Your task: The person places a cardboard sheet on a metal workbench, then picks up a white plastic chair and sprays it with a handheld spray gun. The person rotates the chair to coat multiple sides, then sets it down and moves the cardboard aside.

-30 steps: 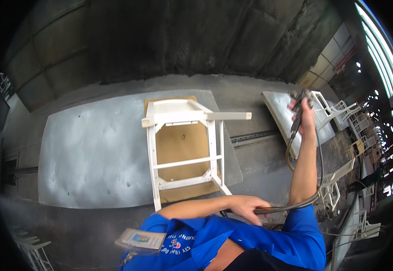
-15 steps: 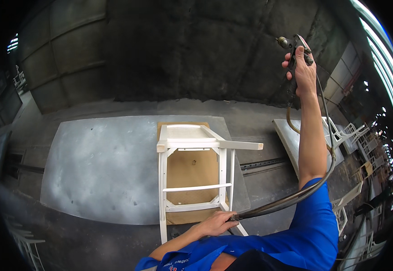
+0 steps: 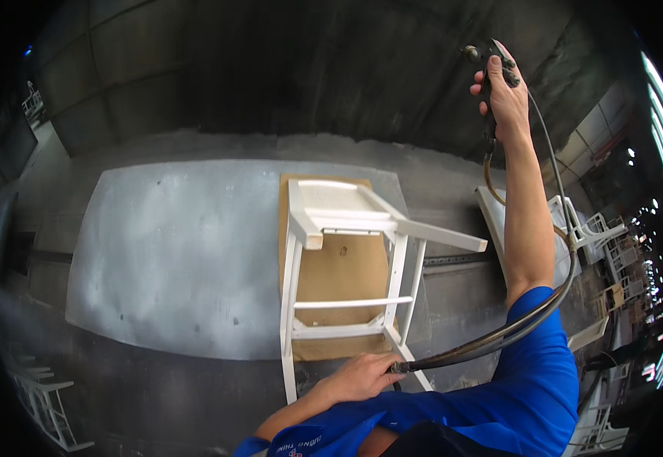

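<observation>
My right hand (image 3: 508,103) is raised at the upper right, wrapped round a spray gun (image 3: 488,84) whose nozzle points left. From the gun, hoses (image 3: 499,333) loop down past my blue sleeve to my left hand (image 3: 364,376), whose fingers are closed on the dark hose end. Just beyond the left hand stands a white chair frame (image 3: 353,330), legs sticking out, with a brown board (image 3: 324,268) showing through its open middle. The spray gun is well apart from the chair.
Under the board is a wide grey panel (image 3: 179,259) with whitish, cloudy patches. More white chairs (image 3: 602,228) stand along the right, and another white frame (image 3: 54,407) at the lower left. A dark wall (image 3: 270,76) rises at the back.
The view has shifted, and the chair and board now appear farther right and higher, with the chair slightly turned. My right hand with the spray gun is a little higher; both grips are unchanged.
</observation>
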Demonstrator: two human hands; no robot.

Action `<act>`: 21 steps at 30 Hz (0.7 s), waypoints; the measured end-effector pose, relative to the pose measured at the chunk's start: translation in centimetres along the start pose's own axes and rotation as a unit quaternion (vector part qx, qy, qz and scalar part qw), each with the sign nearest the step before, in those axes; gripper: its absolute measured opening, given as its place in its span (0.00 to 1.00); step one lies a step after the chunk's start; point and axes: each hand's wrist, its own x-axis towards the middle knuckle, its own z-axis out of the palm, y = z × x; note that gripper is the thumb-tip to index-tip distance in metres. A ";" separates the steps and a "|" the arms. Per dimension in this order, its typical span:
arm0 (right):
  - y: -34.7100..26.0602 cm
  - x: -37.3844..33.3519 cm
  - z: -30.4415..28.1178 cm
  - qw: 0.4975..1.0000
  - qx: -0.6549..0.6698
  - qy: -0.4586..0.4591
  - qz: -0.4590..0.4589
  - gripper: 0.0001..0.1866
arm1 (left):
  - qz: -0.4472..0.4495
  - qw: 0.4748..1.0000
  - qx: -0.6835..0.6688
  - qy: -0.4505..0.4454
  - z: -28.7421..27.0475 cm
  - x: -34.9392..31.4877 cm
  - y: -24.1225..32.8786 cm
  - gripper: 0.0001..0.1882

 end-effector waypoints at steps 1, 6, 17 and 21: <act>1.4 -0.4 1.4 1.000 -0.018 -0.021 0.010 0.29 | -0.008 1.000 0.009 0.005 -0.2 -0.3 -0.3 0.14; 12.7 -4.6 9.4 0.978 -0.125 -0.144 0.079 0.30 | -0.052 0.998 -0.030 0.034 -0.7 -1.8 -1.9 0.15; 32.7 -12.8 18.6 0.896 -0.342 -0.266 0.098 0.30 | -0.213 0.971 -0.030 0.102 -1.4 -5.2 -5.2 0.20; 36.1 -12.8 19.8 0.888 -0.361 -0.261 0.110 0.31 | -0.240 0.964 -0.064 0.098 -1.2 -4.8 -5.5 0.21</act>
